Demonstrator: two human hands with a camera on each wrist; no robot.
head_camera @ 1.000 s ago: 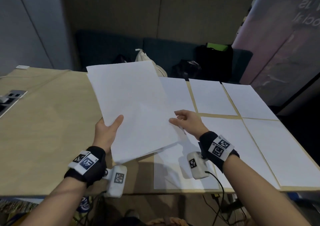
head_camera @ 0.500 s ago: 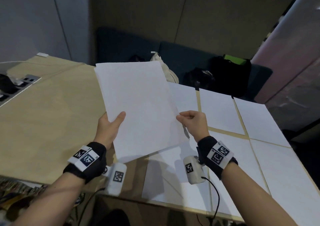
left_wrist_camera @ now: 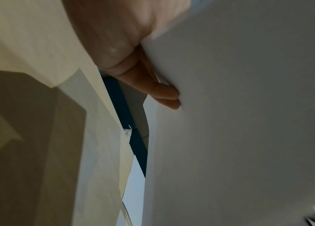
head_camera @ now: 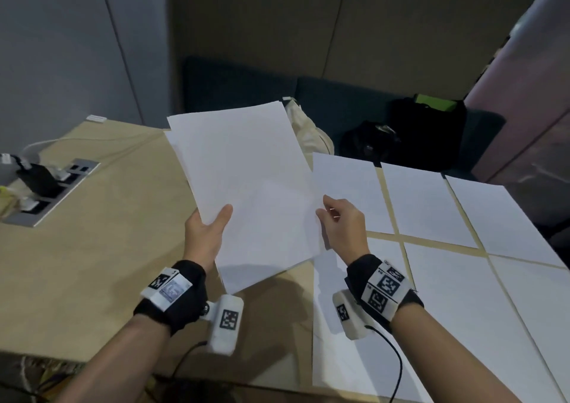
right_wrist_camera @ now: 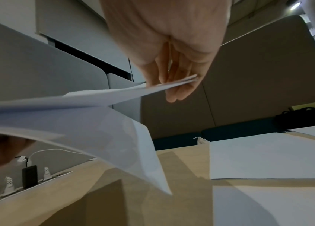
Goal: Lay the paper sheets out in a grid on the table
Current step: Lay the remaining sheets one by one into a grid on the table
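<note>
A stack of white paper sheets [head_camera: 246, 186] is held tilted above the wooden table [head_camera: 77, 264]. My left hand [head_camera: 206, 233] grips its lower left edge, thumb on top and fingers [left_wrist_camera: 164, 93] underneath. My right hand [head_camera: 342, 227] pinches the stack's right edge [right_wrist_camera: 172, 84], where the top sheets part from the rest. Several sheets lie flat in a grid on the table's right half: a far row [head_camera: 425, 205] and a near row [head_camera: 462, 304], with narrow wood gaps between them.
A recessed power strip [head_camera: 46, 193] with plugs and a white cable sits at the table's left. Beyond the far edge are a dark bench, a cream bag [head_camera: 308, 134] and black bags [head_camera: 425, 131]. The table's left half shows bare wood.
The view has swung left and the held stack now sits over the bare wood left of the grid. My right hand has closed on the stack's right edge and lifted the top sheets slightly.
</note>
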